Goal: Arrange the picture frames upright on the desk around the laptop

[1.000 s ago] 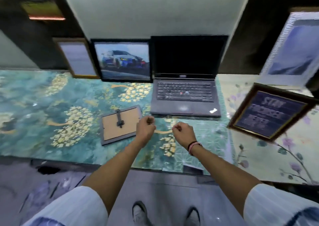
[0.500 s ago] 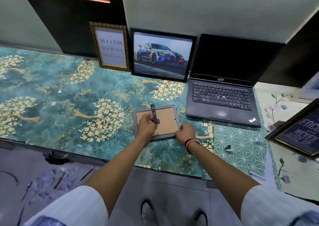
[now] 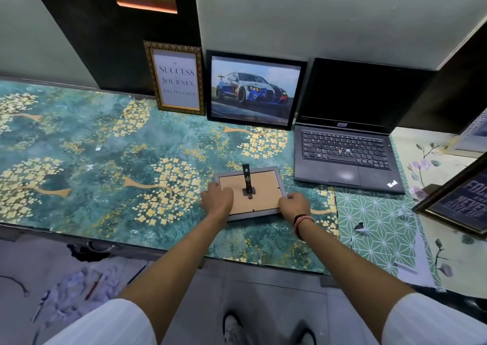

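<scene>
A small grey frame (image 3: 259,186) lies face down on the desk, its brown backing up and its black stand raised. My left hand (image 3: 217,198) grips its left edge and my right hand (image 3: 294,204) grips its lower right corner. Behind it, a black-framed car picture (image 3: 254,90) and a gold-framed "Success" print (image 3: 177,79) stand upright against the wall, left of the open black laptop (image 3: 345,144). A dark gold-edged text frame (image 3: 458,205) shows at the right, tilted.
The desk (image 3: 87,157) has a teal floral cover, with a green patterned mat (image 3: 376,221) and a pale floral sheet on the right. Another pale frame (image 3: 474,134) leans at the far right edge. The desk's front edge runs just below my hands.
Both hands have moved from above the desk, fists closed, onto the face-down grey frame and taken hold of its edges. The frame's stand now sticks up. The camera has shifted left.
</scene>
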`<state>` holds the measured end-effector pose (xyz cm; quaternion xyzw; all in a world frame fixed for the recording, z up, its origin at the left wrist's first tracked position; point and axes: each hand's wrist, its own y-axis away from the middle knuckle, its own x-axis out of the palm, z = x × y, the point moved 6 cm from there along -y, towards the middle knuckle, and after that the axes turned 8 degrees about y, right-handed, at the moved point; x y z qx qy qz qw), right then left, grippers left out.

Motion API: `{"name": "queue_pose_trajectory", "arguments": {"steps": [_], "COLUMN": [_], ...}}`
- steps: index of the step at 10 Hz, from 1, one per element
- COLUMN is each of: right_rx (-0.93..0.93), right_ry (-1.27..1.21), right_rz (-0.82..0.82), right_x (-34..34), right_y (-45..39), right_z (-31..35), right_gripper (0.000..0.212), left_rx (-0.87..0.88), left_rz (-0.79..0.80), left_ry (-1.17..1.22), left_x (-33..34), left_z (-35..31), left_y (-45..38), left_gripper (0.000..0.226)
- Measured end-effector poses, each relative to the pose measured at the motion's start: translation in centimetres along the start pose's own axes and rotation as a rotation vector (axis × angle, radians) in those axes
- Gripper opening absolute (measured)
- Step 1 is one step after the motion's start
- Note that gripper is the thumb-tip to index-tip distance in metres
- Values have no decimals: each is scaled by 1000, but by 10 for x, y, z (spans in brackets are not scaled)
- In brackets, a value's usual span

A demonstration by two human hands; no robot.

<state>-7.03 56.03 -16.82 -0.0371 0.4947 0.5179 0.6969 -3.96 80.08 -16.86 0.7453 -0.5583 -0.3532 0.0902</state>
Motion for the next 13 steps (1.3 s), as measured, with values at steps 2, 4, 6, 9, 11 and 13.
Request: {"name": "queue_pose_trajectory", "arguments": {"steps": [2,4,6,9,11,13], "right_rx": [15,-60,-174,-237,-190,-229], "right_ry": [-532,-761,-603,-394,-368,-426], "right_rz": [-118,-71,7,43,59,56], "right_x": [-46,-61,-53,-40,-30,-33], "right_y": [-15,-29,-40,-42,-34,-3], "right_z": [15,70,93,80,59,15], "right_gripper": [36,39,55,49,48,29], "left_rx": [-184,106,266,248,154,28], "left_rz": [124,401,314,396,319,7], "left_ry": [425,231,245,223,91,130], "left_x": [-27,-24,-25,-21,-13,-16], "left_z": [-21,-43,-47,-31,-5,18], "left_y": [-21,-47,-47,-42,-46,-5], "left_gripper": [23,33,27,30,31,33]}}
